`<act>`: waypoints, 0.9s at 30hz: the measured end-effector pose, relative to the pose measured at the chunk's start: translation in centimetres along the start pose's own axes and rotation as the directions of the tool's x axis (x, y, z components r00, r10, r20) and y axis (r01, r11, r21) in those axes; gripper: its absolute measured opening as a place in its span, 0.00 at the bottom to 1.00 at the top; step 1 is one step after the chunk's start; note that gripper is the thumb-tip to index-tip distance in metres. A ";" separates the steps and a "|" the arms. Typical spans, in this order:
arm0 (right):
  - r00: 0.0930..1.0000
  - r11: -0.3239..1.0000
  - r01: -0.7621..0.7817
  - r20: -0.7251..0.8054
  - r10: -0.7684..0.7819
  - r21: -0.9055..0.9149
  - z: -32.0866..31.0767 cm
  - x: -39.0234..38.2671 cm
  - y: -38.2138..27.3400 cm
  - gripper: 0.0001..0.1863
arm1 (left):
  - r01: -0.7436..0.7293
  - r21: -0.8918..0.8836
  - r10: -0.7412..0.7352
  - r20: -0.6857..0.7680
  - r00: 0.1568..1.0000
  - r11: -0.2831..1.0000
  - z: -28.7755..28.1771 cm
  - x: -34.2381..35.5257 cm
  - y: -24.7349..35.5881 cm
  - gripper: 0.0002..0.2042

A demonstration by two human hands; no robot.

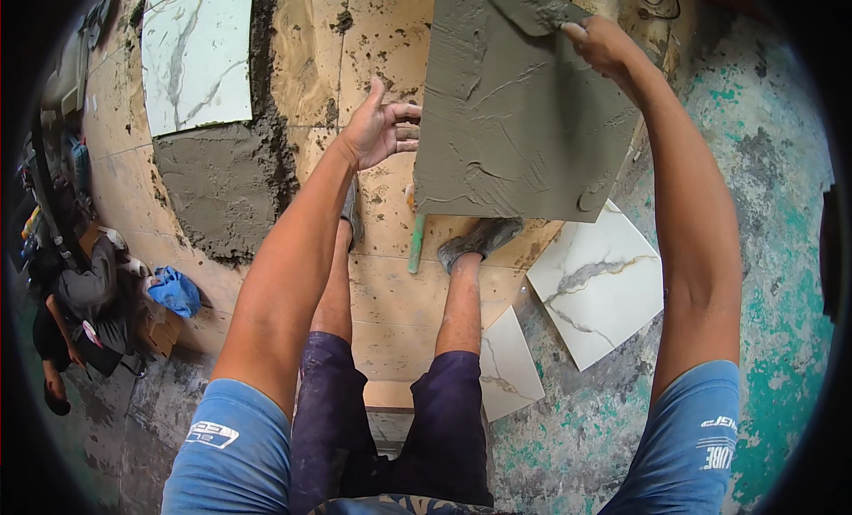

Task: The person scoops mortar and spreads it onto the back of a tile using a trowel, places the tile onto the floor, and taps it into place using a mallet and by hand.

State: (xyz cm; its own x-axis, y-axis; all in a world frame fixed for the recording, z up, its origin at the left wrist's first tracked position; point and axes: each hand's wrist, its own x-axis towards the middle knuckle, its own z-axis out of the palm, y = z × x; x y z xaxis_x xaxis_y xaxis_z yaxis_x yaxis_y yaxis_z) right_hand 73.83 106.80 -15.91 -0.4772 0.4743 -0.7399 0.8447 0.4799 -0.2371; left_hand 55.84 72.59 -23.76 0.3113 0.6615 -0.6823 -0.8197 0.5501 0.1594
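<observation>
A large tile (524, 125), its upper face coated with wet grey mortar, lies raised in front of me and covers part of my right foot. What bears it from below is hidden. At its left edge is my left hand (383, 129), open, thumb raised and fingers stretched toward the edge; I cannot tell whether the fingertips touch it. My right hand (603, 47) is closed round the handle of a trowel (531, 11) at the far right of the tile. The trowel's blade, smeared with mortar, lies on or just over the coating.
White marble-patterned tiles (197, 62) sit at the far left beside a mortar bed (217, 187). Two loose marbled tiles (603, 284) lie on the right near my leg. A green-handled tool (416, 244) is between my feet. Another person (67, 329) and a blue bag (175, 291) are at left.
</observation>
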 end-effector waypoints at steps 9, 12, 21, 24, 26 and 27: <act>0.999 0.962 0.025 0.029 -0.034 0.271 8.5 -7.8 1.5 0.25 | 0.017 0.104 -0.004 -0.126 0.992 0.994 1.2 0.1 0.6 0.44; 0.989 0.966 0.022 0.135 -0.059 0.259 13.1 -10.6 -0.2 0.25 | 0.047 0.117 -0.034 -0.115 0.993 0.992 1.2 -0.1 0.8 0.45; 0.897 0.999 -0.012 0.442 0.024 -0.030 20.2 -21.2 -2.5 0.23 | 0.081 0.086 -0.079 -0.027 0.997 0.993 -0.4 0.5 0.8 0.46; 0.813 0.982 0.112 0.583 -0.001 -0.154 21.3 -23.3 -1.8 0.22 | 0.072 0.124 -0.074 0.016 0.997 0.990 -0.5 0.5 0.8 0.45; 0.827 0.990 0.098 0.562 -0.026 -0.097 21.3 -25.2 -0.8 0.22 | 0.071 0.121 -0.072 0.003 0.997 0.990 -0.5 0.3 0.7 0.44; 0.824 0.993 0.082 0.566 -0.020 -0.085 21.1 -26.1 0.0 0.22 | 0.065 0.111 -0.066 0.005 0.998 0.992 -0.4 0.5 0.8 0.44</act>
State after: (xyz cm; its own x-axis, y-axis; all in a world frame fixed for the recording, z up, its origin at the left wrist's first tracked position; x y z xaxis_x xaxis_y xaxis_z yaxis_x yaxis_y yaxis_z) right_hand 91.40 78.83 -9.89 -0.2731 -0.0361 -0.9613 0.7788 0.5784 -0.2429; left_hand 55.18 73.13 -24.22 0.3669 0.6262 -0.6879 -0.7392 0.6452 0.1931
